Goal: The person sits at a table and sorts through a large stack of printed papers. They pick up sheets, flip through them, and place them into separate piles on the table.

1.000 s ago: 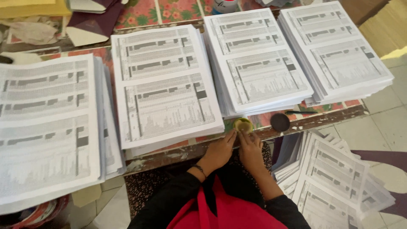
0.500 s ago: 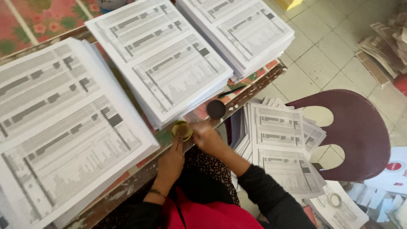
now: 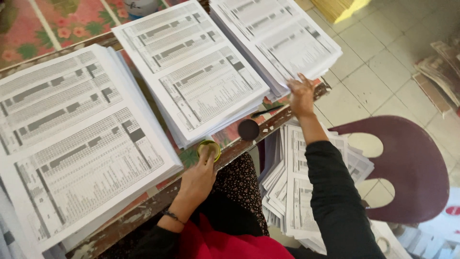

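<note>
Black long sleeves [image 3: 330, 192] cover both arms. A thin dark bracelet [image 3: 172, 217] circles the left wrist. A red garment [image 3: 225, 242] and dark dotted cloth [image 3: 239, 184] show below.

A white container [image 3: 141, 5] with a dark printed band, perhaps a tub, is seen at the top edge on the flowered tablecloth, cut off by the frame. A small round yellow-green tin [image 3: 209, 147] is set at the table's front edge, with a round dark lid [image 3: 248, 129] just beside it. A white sign with a red mark [image 3: 448, 218] lies at the right edge, below the chair.
</note>
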